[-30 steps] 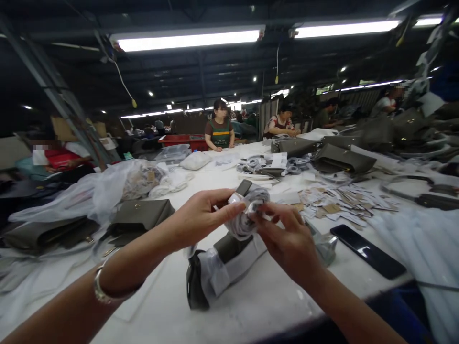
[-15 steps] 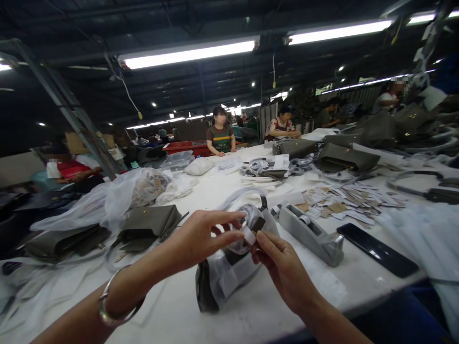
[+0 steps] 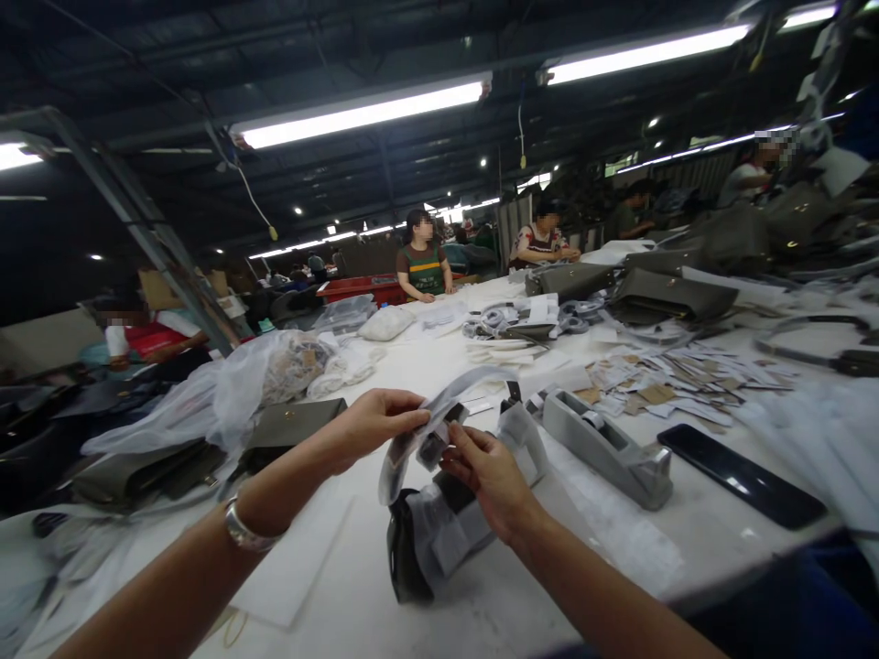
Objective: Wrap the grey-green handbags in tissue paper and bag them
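A dark olive handbag [image 3: 410,554], partly covered in white wrapping, lies on the table in front of me. Its arched handle [image 3: 473,380] is sleeved in clear plastic. With thumb and fingers closed, my left hand [image 3: 377,426] grips the handle on its left side. My right hand [image 3: 491,471] pinches a small plastic-wrapped strap bundle [image 3: 434,446] with dark ends, just under the arch. Fingers partly hide the bundle. Right of the bag stands a grey tape dispenser [image 3: 604,448].
A black phone [image 3: 742,476] lies near the table's right edge. Paper tags [image 3: 659,384] are scattered behind it. More olive bags [image 3: 673,297] are piled at back right, others [image 3: 292,426] at left beside a clear plastic bag [image 3: 226,384]. A co-worker [image 3: 422,261] stands across the table.
My left hand has gone from beside the coiled strap to the handle, which now leans left. My right hand has shifted slightly left with the strap bundle. The view has turned slightly.
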A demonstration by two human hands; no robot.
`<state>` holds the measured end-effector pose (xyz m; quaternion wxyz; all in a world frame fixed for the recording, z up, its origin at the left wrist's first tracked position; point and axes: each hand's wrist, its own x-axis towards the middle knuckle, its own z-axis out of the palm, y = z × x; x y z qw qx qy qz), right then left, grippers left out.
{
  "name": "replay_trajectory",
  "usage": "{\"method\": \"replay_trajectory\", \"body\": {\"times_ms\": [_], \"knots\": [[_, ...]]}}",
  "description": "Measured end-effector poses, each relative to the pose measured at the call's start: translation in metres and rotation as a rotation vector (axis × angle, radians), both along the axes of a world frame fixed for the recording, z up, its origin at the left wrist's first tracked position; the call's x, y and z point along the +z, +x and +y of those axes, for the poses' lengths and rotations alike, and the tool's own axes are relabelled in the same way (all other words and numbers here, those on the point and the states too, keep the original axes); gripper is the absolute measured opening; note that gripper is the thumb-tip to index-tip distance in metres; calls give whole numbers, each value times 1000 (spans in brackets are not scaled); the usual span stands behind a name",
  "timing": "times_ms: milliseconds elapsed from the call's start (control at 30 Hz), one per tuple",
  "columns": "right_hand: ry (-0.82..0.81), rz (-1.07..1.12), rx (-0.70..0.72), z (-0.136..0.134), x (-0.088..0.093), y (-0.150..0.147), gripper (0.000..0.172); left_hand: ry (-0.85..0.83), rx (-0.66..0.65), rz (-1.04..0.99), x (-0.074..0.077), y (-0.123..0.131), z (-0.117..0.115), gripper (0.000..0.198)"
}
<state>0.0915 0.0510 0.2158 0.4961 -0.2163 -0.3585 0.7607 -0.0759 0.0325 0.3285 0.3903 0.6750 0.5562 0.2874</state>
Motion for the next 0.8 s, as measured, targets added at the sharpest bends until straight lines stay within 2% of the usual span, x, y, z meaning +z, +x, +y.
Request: {"method": "replay_trajectory", "body": {"times_ms": [167, 300, 467, 567, 700, 800], "knots": [[27, 60, -17, -4, 13, -10, 36, 56, 82, -45, -4, -2, 4, 35], [70, 90, -12, -8, 20, -9, 34, 66, 125, -74, -5, -5, 4, 40], [84, 63, -41, -8, 22, -5, 36, -87, -22, -81, 1, -4, -2, 38], [100, 38, -34, -4, 23, -2, 37, -106, -3, -74, 0, -3, -6, 40], [286, -153, -50, 4, 20, 12, 33, -146, 23, -65, -7, 0, -8, 41], [428, -335, -55, 10, 16, 36, 27, -178, 62, -116, -11, 5, -11, 44]]}}
